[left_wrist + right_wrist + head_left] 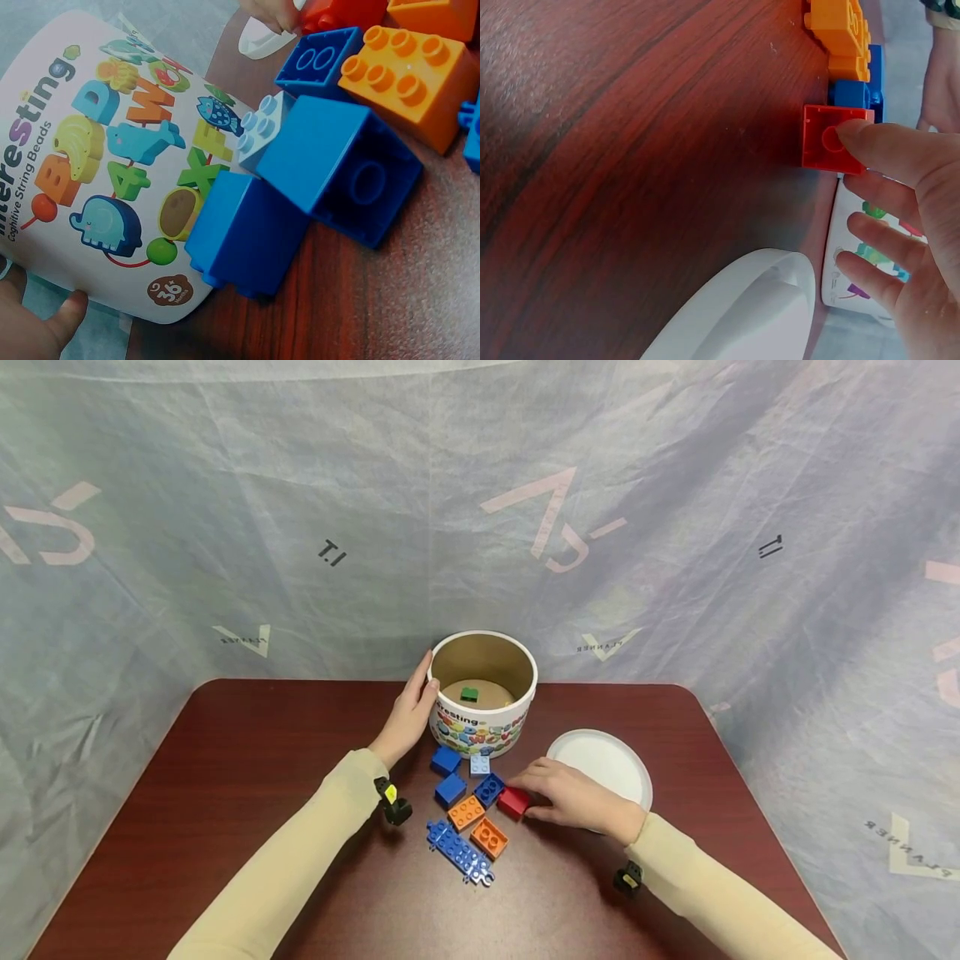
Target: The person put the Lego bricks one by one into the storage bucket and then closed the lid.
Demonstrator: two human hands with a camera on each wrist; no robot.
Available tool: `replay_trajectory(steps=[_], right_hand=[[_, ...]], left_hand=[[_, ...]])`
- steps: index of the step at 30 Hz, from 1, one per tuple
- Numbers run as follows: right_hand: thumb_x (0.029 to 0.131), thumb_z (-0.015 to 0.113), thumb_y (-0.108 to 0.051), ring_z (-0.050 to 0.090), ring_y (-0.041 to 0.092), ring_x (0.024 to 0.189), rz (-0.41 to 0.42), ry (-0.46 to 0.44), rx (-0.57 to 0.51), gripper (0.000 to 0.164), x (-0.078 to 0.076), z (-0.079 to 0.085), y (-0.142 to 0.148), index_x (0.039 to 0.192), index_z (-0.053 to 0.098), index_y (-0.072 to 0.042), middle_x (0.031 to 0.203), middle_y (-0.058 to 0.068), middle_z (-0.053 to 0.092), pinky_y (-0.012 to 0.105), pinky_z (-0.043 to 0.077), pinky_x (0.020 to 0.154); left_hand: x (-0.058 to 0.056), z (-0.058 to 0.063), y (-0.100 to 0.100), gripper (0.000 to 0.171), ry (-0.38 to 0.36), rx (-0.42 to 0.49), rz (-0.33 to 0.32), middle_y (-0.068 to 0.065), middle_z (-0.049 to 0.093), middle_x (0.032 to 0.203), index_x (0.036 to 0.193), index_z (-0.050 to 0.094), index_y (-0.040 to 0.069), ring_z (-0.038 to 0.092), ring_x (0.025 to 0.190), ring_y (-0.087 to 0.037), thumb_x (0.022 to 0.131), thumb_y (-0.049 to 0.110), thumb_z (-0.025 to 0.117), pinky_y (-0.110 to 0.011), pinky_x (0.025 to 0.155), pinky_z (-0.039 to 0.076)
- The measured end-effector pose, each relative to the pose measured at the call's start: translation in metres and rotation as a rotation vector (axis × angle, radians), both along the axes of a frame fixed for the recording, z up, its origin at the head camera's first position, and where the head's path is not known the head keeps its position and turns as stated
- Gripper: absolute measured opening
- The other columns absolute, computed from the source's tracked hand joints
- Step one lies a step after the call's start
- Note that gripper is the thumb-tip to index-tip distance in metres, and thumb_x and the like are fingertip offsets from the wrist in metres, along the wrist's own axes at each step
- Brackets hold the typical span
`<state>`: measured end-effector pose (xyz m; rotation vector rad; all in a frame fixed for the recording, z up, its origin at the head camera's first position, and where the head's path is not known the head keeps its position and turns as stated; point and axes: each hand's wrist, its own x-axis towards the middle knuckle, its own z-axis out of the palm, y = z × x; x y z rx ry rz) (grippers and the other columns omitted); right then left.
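Observation:
In the head view my left hand (405, 714) rests against the left side of a white printed bucket (480, 727), thumb at the rim and fingers fairly straight along the wall. Inside the bucket lies a green brick (469, 694). My right hand (573, 797) pinches a red brick (513, 802) at the right end of the brick group. The right wrist view shows the thumb on the hollow side of the red brick (821, 142), with the index finger at its far edge. Beside it are a dark blue brick (489, 790) with its hollow side up and an orange brick (467, 812).
Two blue bricks (451, 791) and a light blue brick (480, 765) lie before the bucket. Nearer are another orange brick (490, 838) and a long blue base piece (459, 853). A white lid (600, 756) lies under and behind the right hand. A cloth hangs behind the table (262, 760).

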<state>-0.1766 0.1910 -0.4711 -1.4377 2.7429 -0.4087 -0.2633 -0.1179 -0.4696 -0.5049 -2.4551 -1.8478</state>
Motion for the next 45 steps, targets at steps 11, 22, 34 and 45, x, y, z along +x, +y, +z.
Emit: replay_trajectory(steps=[11,22,34,45], right_hand=[[0.089,0.084,-0.020,0.063,0.018,0.105,0.003,-0.017,0.010,0.043,-0.004,0.001,0.000,0.129,0.071,-0.008,0.114,0.002,0.071,0.036,0.056,0.095],[0.090,0.084,-0.022,0.064,0.017,0.105,0.010,-0.038,0.039,0.042,-0.003,0.003,0.001,0.129,0.071,-0.010,0.115,0.000,0.072,0.035,0.056,0.095],[0.089,0.085,-0.030,0.062,0.017,0.100,0.044,0.029,0.045,0.044,0.002,0.004,0.004,0.126,0.074,-0.008,0.111,0.002,0.073,0.033,0.056,0.089],[0.086,0.088,-0.029,0.060,0.014,0.093,0.010,0.050,-0.022,0.040,0.005,0.017,0.008,0.118,0.075,-0.010,0.102,-0.001,0.070,0.031,0.055,0.085]], left_hand=[[-0.004,0.000,-0.002,0.063,-0.020,-0.006,-0.006,-0.004,0.005,0.175,0.170,0.006,0.021,0.009,0.160,-0.028,0.115,0.027,0.038,-0.055,0.127,0.018],[0.000,0.003,0.000,0.062,-0.015,-0.004,-0.008,0.003,0.009,0.175,0.170,0.010,0.028,0.011,0.160,-0.023,0.115,0.035,0.039,-0.054,0.127,0.020],[0.000,0.003,-0.001,0.062,-0.013,-0.011,-0.001,0.001,0.009,0.175,0.170,0.010,0.026,0.011,0.160,-0.025,0.115,0.033,0.038,-0.055,0.127,0.019],[0.000,0.002,0.000,0.062,-0.012,-0.023,0.002,0.001,0.010,0.175,0.170,0.010,0.026,0.012,0.160,-0.024,0.115,0.035,0.038,-0.054,0.127,0.020]])
